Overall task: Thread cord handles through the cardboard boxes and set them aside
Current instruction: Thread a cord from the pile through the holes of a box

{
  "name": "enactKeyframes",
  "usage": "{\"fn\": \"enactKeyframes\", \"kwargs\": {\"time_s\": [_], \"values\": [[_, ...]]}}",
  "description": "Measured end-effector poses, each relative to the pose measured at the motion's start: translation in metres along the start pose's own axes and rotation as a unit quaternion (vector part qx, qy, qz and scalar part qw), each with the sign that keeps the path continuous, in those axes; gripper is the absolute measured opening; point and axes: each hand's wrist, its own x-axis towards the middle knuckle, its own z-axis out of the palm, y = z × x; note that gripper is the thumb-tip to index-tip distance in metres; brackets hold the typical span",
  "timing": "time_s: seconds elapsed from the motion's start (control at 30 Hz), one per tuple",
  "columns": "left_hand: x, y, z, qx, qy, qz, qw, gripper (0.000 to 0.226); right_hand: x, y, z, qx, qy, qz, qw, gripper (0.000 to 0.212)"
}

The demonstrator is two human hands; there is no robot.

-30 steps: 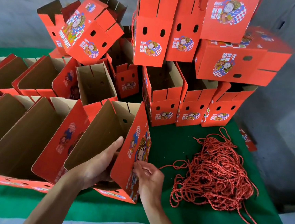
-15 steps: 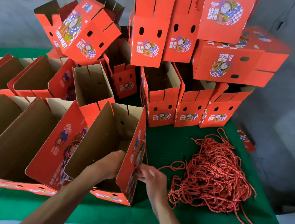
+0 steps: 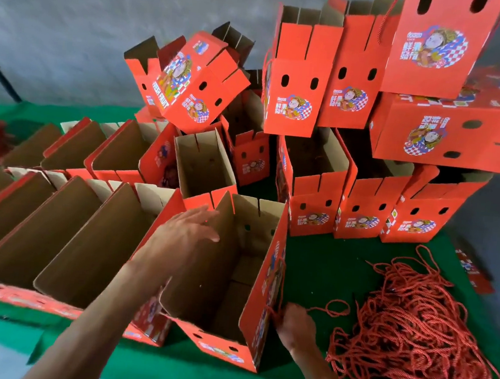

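Left hand (image 3: pixel 184 238) lifted out of open box (image 3: pixel 229 278), fingers now spread (blurred), right hand (image 3: pixel 293 321) still pinching cord (image 3: pixel 327 308)

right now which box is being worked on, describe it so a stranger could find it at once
On the green table, look just left of the heap of red cord. The open box at the near edge, closest to that heap, is the one. Unlike its neighbours, it has the left hand open above it and the right hand pinching cord against its outer side.
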Motion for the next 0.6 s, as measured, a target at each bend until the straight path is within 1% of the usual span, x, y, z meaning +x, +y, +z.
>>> {"fn": "enactKeyframes", "kwargs": {"time_s": [0.07,0.1,0.17,0.23,0.3,0.37,0.43,0.53,0.6], "values": [[0.001,-0.012,-0.010,-0.010,-0.002,0.033,0.999,0.043,0.001,0.004,-0.007,-0.018,0.013,0.027,0.999,0.033],[0.002,-0.015,-0.015,-0.019,0.009,0.043,0.999,0.035,0.003,0.008,-0.010,-0.002,0.027,0.033,0.999,0.031],[0.005,-0.016,-0.023,-0.016,0.022,0.059,0.998,0.022,0.003,0.014,-0.019,0.071,0.076,0.028,0.994,0.034],[0.010,-0.009,-0.029,-0.014,0.024,0.077,0.997,0.017,-0.001,0.020,-0.035,0.146,0.143,0.015,0.979,0.044],[0.018,0.003,-0.033,-0.025,0.048,0.106,0.993,0.013,-0.004,0.029,-0.055,0.199,0.188,0.043,0.961,0.046],[0.027,0.018,-0.035,-0.031,0.061,0.131,0.989,0.008,-0.008,0.042,-0.076,0.270,0.226,0.091,0.931,0.038],[0.036,0.033,-0.033,-0.028,0.058,0.154,0.986,0.007,-0.014,0.055,-0.097,0.342,0.273,0.131,0.890,0.023],[0.049,0.056,-0.025,-0.036,0.057,0.174,0.982,0.010,-0.027,0.072,-0.124,0.377,0.360,0.176,0.835,0.009],[0.054,0.071,-0.022,-0.068,0.033,0.162,0.984,0.011,-0.037,0.081,-0.136,0.398,0.399,0.190,0.804,0.009]]}}
